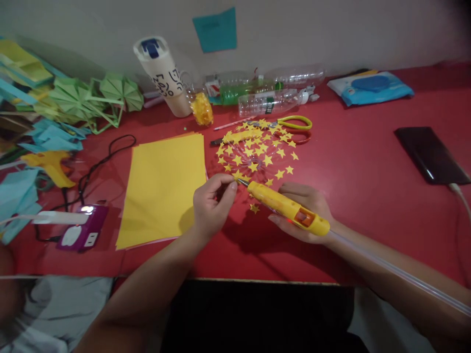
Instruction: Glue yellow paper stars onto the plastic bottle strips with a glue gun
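My right hand (307, 208) is wrapped round a yellow hot glue gun (287, 207), with a clear glue stick (397, 274) trailing from its back end. The metal nozzle points left and meets the fingertips of my left hand (213, 201). Those fingers pinch a small yellow paper star (236, 179), mostly hidden by them. Many similar paper stars (268, 160) lie scattered just beyond both hands, over and around a clear plastic piece with spread strips (253, 165). Scissors (296, 122) with yellow and red handles and a yellow cutter (241, 137) lie among them.
Yellow paper sheets (165, 186) are stacked at left. Farther left are another glue gun (51, 164), black cord and a purple power strip (83, 228). A tumbler (162, 76), plastic bottles (268, 103) and wipes (371, 88) line the wall. A phone (429, 154) lies right.
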Demonstrator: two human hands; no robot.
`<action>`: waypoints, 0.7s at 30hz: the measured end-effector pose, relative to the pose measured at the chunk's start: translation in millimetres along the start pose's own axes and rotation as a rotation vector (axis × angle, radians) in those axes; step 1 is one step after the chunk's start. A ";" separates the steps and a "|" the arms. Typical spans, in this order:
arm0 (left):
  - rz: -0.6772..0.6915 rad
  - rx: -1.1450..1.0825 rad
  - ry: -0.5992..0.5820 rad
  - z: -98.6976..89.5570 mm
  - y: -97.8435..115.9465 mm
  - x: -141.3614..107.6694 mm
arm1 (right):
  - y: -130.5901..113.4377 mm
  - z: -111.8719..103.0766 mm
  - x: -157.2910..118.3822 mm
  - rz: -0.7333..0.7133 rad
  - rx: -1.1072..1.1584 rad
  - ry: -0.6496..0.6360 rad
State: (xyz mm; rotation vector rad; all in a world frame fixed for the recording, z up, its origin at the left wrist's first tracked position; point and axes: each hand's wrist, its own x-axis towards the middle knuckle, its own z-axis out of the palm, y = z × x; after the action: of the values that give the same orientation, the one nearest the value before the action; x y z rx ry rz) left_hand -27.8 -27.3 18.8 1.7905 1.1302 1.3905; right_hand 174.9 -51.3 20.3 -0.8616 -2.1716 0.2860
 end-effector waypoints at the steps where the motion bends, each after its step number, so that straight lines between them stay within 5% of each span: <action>1: -0.001 0.000 -0.001 0.1 0.0 0.1 | 0.0 0.0 0.0 -0.005 -0.001 0.001; 15: 0.027 0.015 0.004 0.1 -0.8 -0.4 | -0.8 2.3 -0.8 0.017 0.009 0.013; 21: 0.230 0.242 0.020 -2.8 0.3 2.2 | -0.1 8.1 -3.6 0.043 0.014 0.062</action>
State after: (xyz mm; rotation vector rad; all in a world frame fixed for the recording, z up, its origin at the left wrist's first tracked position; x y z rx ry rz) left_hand -30.2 -25.5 20.8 2.1390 1.1740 1.4546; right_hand 170.6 -53.2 12.8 -0.8988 -2.0937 0.2918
